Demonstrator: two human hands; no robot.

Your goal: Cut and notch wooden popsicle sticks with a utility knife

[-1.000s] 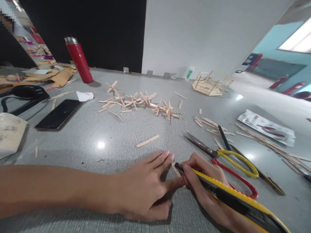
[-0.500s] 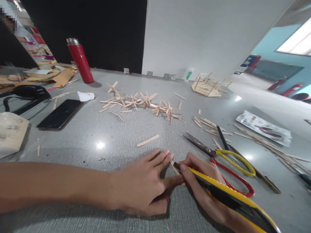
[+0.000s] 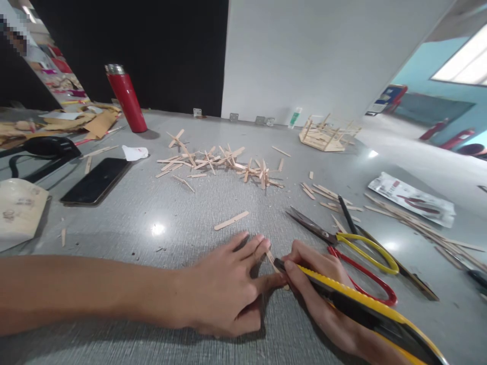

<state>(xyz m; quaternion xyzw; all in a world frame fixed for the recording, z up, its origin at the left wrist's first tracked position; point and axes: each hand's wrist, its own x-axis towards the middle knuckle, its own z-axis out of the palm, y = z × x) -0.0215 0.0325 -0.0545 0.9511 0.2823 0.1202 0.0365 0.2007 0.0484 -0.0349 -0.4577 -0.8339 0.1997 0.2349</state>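
My left hand [image 3: 228, 289] lies palm down on the grey table with its fingers spread. Two fingertip areas press a thin wooden craft stick [image 3: 270, 257] against the tabletop; part of the stick is hidden under the fingers. In my right hand [image 3: 315, 289] is a yellow and black utility knife [image 3: 365, 309], its front end at the stick between the left fingers. The blade itself is too small to make out. Just beyond my left hand lies another craft stick [image 3: 231, 220]. Scissors [image 3: 335, 237] with yellow and red handles rest open to the right.
Wood scraps [image 3: 213, 159] are heaped mid-table, with a small stick structure [image 3: 323, 137] behind. A red bottle [image 3: 127, 101], a phone [image 3: 97, 181] and a paper cup [image 3: 21, 210] stand or lie at left. Long sticks [image 3: 418, 223] and a white packet [image 3: 411, 197] lie at right.
The knife's front end has drawn back slightly toward me along the stick. My left hand stays almost in place, still pressing down.
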